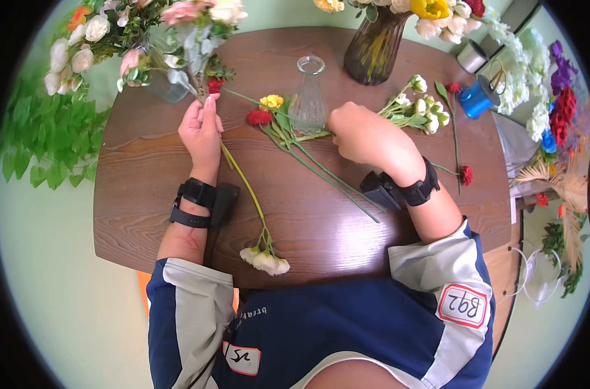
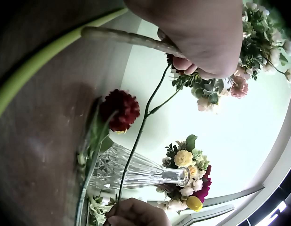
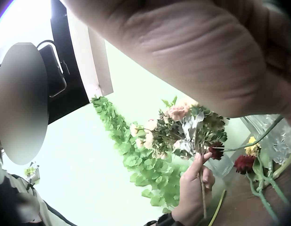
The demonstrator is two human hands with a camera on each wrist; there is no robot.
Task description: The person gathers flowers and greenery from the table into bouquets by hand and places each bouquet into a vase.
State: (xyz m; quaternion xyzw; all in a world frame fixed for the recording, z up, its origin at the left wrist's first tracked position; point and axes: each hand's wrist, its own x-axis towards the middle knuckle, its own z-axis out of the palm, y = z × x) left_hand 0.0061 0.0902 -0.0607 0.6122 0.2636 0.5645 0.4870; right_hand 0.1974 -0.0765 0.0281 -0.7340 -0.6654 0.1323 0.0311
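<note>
In the head view my left hand (image 1: 203, 133) grips the brown stems of a bouquet with pink, white and grey-green heads (image 1: 194, 48). A red flower (image 1: 215, 84) lies against that bunch; its thin green stem (image 1: 253, 102) stretches across to my right hand (image 1: 369, 139). The left wrist view shows my right hand (image 2: 138, 214) with curled fingers pinching this stem (image 2: 136, 139). In the right wrist view my left hand (image 3: 195, 188) has its thumb and fingers round the bouquet stem (image 3: 203, 195), beside the red flower (image 3: 216, 150).
A clear glass vase (image 1: 308, 97) stands between the hands, beside yellow (image 1: 271, 102) and red (image 1: 258, 117) flowers. A white flower (image 1: 266, 260) lies near the front edge. At right are white blooms (image 1: 431, 115), red flowers (image 1: 466, 175), a blue spool (image 1: 478, 97); behind, a dark filled vase (image 1: 375, 52).
</note>
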